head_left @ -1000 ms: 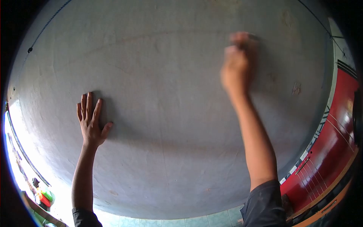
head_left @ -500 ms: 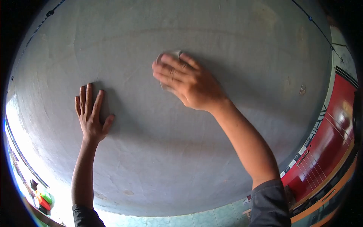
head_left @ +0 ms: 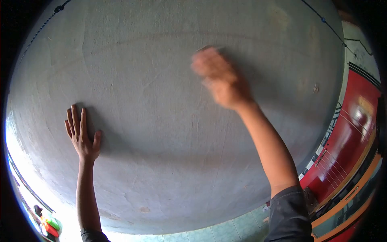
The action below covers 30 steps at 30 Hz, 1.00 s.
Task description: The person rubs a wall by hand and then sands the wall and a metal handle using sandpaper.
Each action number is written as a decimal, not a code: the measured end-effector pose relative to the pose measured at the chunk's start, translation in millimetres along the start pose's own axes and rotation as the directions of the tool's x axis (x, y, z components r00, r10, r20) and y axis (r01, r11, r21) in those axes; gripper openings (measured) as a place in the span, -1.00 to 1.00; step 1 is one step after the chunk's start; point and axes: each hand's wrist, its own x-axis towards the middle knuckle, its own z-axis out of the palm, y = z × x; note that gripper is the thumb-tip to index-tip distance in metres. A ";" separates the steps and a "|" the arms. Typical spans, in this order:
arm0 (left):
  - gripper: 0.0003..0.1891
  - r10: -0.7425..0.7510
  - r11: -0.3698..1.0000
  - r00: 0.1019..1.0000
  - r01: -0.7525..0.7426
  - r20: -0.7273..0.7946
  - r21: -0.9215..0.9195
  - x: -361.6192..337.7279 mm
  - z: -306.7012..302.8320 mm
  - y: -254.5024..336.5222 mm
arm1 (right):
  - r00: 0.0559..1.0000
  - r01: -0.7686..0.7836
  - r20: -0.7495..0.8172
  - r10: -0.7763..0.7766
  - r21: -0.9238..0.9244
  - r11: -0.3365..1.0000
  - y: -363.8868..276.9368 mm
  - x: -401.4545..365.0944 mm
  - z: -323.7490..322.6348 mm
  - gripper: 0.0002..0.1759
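High on the grey plastered wall (head_left: pixel 161 169), the right hand (head_left: pixel 219 78) is a blur over a small flat piece (head_left: pixel 209 48) peeking past its fingertips, grip impossible to tell, while the left hand (head_left: pixel 82 135) lies open, flat, lower left.

Right sleeve (head_left: pixel 288 213) dark grey, ends above elbow; left sleeve (head_left: pixel 93 236) same; left hand (head_left: pixel 82 137), right hand (head_left: pixel 221 80) bare.
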 end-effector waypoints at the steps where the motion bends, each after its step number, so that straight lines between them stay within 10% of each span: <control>1: -0.19 0.001 1.000 1.000 -0.001 -0.020 -0.014 -5.8 1.7 -2.7 | 0.974 -0.203 -0.114 0.197 -0.041 0.978 22.8 -5.1 -14.0 -0.58; 3: -0.19 0.059 0.998 0.998 -0.059 -0.009 0.039 -11.6 0.9 -8.6 | 0.569 -0.717 -0.556 0.605 0.025 0.697 48.4 -11.7 -9.2 -0.63; 5: -0.22 0.049 0.999 0.998 -0.050 0.024 0.015 -14.1 -1.8 -6.7 | 0.713 -0.598 -0.486 0.505 -0.044 0.800 23.5 -9.4 4.5 -0.66; 7: -0.21 0.033 0.999 0.999 -0.033 -0.002 0.001 -15.3 0.5 -8.8 | 0.954 -0.282 -0.073 0.291 0.104 0.954 -33.1 -2.3 -6.3 -0.65; 10: -0.20 0.009 1.000 1.000 -0.009 -0.022 -0.017 -15.7 4.4 3.2 | 0.983 0.151 0.087 -0.162 0.117 0.982 -12.4 -33.7 -2.2 -0.59; 12: -0.20 0.017 0.999 1.000 -0.017 -0.002 -0.029 -11.9 -2.1 15.0 | 0.998 -0.066 -0.008 0.066 -0.036 0.997 41.7 -63.1 -33.7 -0.55; 15: -0.20 0.070 0.997 0.996 -0.068 0.053 -0.039 -4.4 -9.2 54.9 | 0.732 -0.643 -0.408 0.546 -0.148 0.751 89.9 -91.1 -60.7 -0.61; 21: -0.26 0.220 0.975 0.974 -0.218 0.062 -0.037 40.4 8.0 161.2 | 0.997 -0.059 0.044 0.058 0.020 0.998 84.1 -107.9 -88.0 -0.67; 23: -0.30 0.224 0.972 0.971 -0.217 0.083 -0.092 62.8 9.8 204.0 | 0.920 -0.332 -0.253 0.298 -0.100 0.938 144.8 -145.5 -103.7 -0.66; 25: -0.26 0.210 0.975 0.967 -0.198 0.143 -0.097 87.6 7.9 249.9 | 0.508 -0.733 -0.470 0.722 0.204 0.649 187.2 -170.6 -126.7 -0.64; 27: -0.18 0.229 0.970 0.961 -0.212 0.152 -0.117 111.2 9.8 291.0 | 0.623 -0.737 -0.546 0.560 -0.169 0.655 203.4 -187.1 -122.9 -0.64; 30: -0.17 0.274 0.959 0.951 -0.260 0.141 -0.113 150.0 19.8 352.5 | 0.983 -0.176 0.040 0.179 -0.051 0.983 175.6 -203.1 -144.0 -0.56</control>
